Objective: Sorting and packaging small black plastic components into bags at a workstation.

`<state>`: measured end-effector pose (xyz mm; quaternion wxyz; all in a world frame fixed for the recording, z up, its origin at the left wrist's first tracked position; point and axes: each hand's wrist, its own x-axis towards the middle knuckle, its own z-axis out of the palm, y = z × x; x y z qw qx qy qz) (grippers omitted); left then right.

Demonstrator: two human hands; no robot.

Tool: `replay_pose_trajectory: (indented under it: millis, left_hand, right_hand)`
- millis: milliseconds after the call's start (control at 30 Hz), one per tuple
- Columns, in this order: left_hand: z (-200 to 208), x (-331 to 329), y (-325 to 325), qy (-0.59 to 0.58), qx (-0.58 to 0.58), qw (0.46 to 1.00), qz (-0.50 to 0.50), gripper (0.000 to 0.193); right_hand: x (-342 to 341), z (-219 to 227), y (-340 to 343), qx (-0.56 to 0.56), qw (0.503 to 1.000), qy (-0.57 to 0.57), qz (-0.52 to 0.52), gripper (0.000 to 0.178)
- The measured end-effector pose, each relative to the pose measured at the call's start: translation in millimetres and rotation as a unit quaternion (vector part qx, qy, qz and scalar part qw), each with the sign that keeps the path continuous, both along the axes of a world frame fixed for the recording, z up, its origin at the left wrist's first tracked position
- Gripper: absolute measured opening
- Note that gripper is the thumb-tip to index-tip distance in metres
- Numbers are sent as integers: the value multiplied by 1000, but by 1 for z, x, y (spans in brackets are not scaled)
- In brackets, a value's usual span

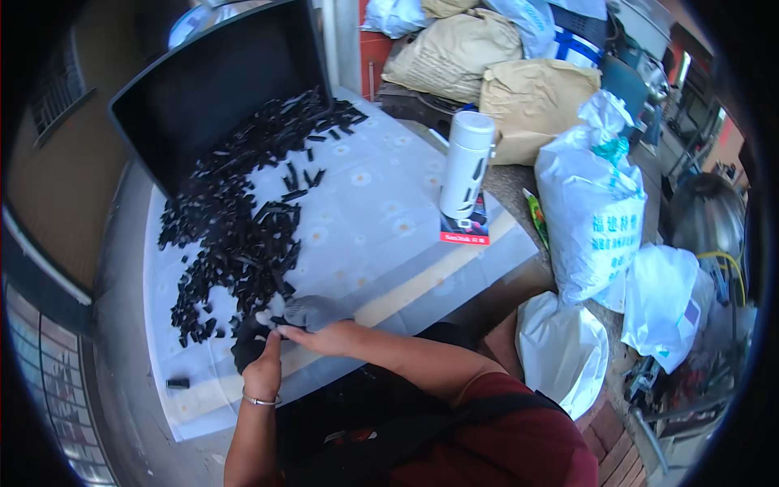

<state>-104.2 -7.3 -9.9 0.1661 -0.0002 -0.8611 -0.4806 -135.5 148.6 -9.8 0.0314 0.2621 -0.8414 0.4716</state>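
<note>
Both my hands meet at the near edge of a heap of small black pieces (235, 252), short strips that look like plastic. My left hand (261, 357) is closed, with a dark covering on some fingers. From the right comes my right hand (316, 331), partly covered in grey fabric, its thumb and fingers pinched against the left. Between the fingertips there appears to be a small black piece (277, 321); its shape is mostly hidden. One loose black piece (178, 383) lies apart at the table's near left.
A large black bin (219, 89) lies tipped behind the heap. On the white flowered tablecloth (373, 219), a white flask (468, 166) stands on a red and black card (465, 236). Right of the table are a full white sack (588, 219), an opened white bag (561, 349) and brown bags (535, 101).
</note>
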Motion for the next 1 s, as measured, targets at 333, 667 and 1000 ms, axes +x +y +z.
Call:
replay_pose_trajectory:
  millis: [333, 667, 1000]
  left_hand:
    - [20, 7, 17, -41, 294, 953, -57, 29]
    - [-13, -6, 0, -190, 330, 924, -26, 36]
    - [0, 0, -18, -149, 198, 969, -24, 39]
  right_hand:
    - [4, 1, -3, 18, 969, 244, -38, 18]
    - [12, 16, 7, -53, 958, 280, 18, 19]
    - [-20, 2, 17, -70, 990, 119, 32, 19]
